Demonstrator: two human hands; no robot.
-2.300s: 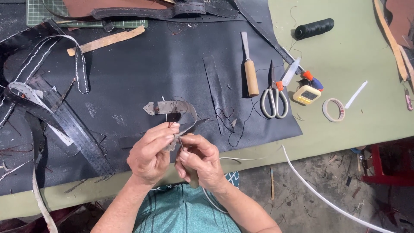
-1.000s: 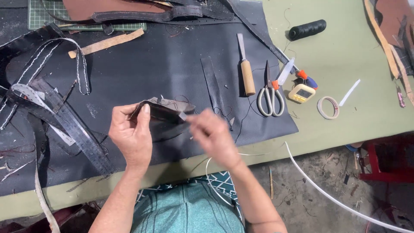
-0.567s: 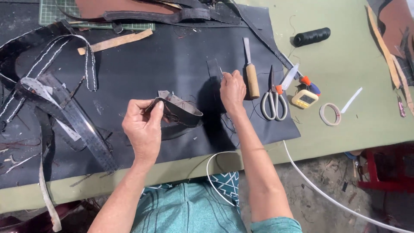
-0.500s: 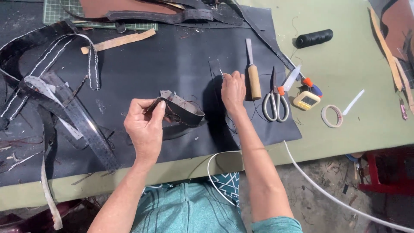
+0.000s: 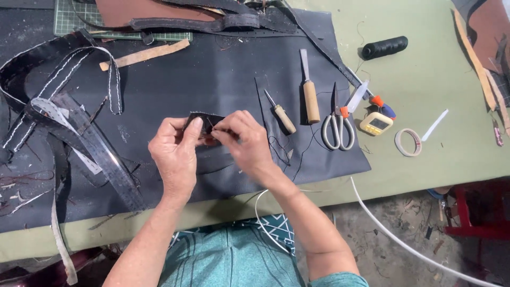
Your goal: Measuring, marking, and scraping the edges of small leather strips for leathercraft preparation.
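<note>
Black leather covers most of our bench as a wide sheet (image 5: 223,79), and above its near part we hold a small dark leather piece (image 5: 204,123) between both hands. Our left hand (image 5: 175,154) pinches its left end with fingers closed on it; our right hand (image 5: 245,141) is curled shut against its right end, fingertips pressed to the piece, though we cannot tell what they grip there. Just right of our hands lie a small awl (image 5: 281,112), a wooden-handled chisel (image 5: 309,87) and scissors (image 5: 337,125), with a tape measure (image 5: 376,123), a tape roll (image 5: 408,142) and a black thread spool (image 5: 383,48) farther off on the green table (image 5: 435,79). Stitched straps (image 5: 64,85) lie at left. Nothing blocks our view of the piece but our own fingers. Half a second ago our right hand was reaching out by the chisel; it has come back to the piece.
</note>
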